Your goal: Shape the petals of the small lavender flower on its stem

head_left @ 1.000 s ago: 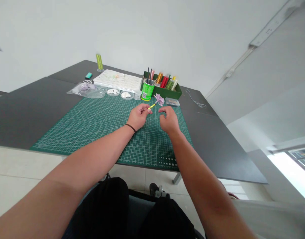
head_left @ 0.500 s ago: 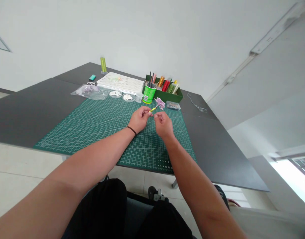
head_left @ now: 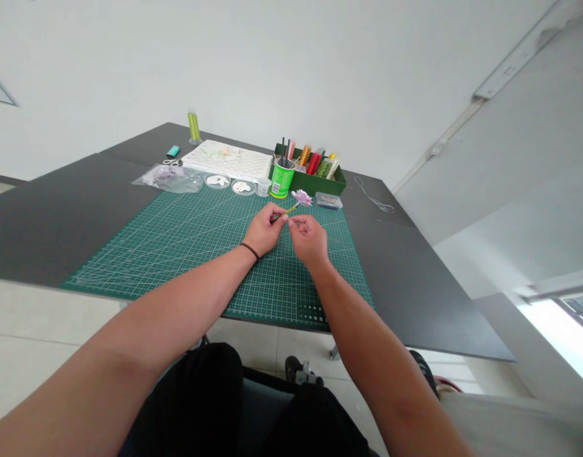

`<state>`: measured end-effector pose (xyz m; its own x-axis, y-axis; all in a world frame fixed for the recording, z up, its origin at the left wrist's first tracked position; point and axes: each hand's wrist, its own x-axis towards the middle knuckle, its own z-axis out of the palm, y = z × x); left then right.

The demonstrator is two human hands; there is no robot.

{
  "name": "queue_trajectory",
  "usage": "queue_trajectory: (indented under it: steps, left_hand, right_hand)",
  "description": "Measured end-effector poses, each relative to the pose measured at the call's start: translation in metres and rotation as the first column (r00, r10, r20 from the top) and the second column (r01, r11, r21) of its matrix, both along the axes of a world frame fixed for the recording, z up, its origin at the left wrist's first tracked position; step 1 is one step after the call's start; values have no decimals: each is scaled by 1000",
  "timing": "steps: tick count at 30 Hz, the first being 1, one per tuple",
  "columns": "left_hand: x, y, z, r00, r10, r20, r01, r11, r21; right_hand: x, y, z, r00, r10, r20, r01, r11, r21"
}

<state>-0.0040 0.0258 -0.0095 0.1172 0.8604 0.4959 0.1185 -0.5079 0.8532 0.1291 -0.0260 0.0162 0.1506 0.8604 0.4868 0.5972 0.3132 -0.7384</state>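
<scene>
Head view. A lilac artificial flower [head_left: 302, 198] is held above a green gridded cutting mat [head_left: 191, 241] on a dark worktop [head_left: 415, 273], its bloom directed away from the person and to the right. The left hand [head_left: 265, 232] grasps the yellow-green stem [head_left: 291, 210] between thumb and fingers, below the bloom. The right hand [head_left: 309, 240] lies just beside it, fingers curled and thumb close to forefinger at the stem's side; whether it pinches a fine strand or merely touches the stem cannot be told at this scale.

State of the work: the bloom is already joined to its stem, and the petals appear assembled. The stem is coloured along the part nearest the left hand, whereas a short stretch under the bloom looks paler; this suggests, as a judgement, a covering that is only partly complete. The lower end is hidden by the fingers, so its finish cannot be assessed.

Surroundings: behind the flower stand a bright green can [head_left: 281, 182] with thin sticks and a dark green box [head_left: 329, 186] of coloured spools [head_left: 314, 163]. Farther left lie two shallow dishes [head_left: 217, 182] with white pieces, a white board [head_left: 227, 161], a clear bag [head_left: 165, 178] containing lilac material, and scissors [head_left: 172, 162]. None of these is touched by either hand.
</scene>
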Motion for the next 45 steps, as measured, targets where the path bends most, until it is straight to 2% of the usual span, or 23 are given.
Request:
queue_trajectory:
  steps: [6, 15, 19, 24, 35, 40, 45]
  left_hand:
    - [-3, -2, 3, 999, 2, -35, -1, 1000, 25]
    - [-3, -1, 4, 997, -24, -71, 29, 997, 67]
    - [-4, -2, 6, 991, -8, -134, 22, 995, 100]
    - [-3, -2, 5, 992, 22, -122, -10, 995, 104]
    - [-3, -6, 10, 982, 64, -175, -43, 992, 119]
    - [0, -9, 7, 990, -39, -133, 38, 999, -5]
    - [1, -6, 5, 992, -38, -119, 42, 999, 33]
  right_hand:
    - [0, 1, -2, 999, -17, -29, 17, 1000, -13]
    - [3, 1, -6, 997, 45, -61, -45, 999, -10]
    - [6, 2, -8, 996, 52, -70, -54, 998, -32]
    - [5, 3, -9, 995, 50, -89, -53, 998, -35]
    - [1, 4, -7, 966, 41, -255, -58, 997, -60]
    - [1, 6, -11, 936, 43, -349, -72, 995, -72]
    - [2, 10, -17, 895, 98, -436, -125, 992, -33]
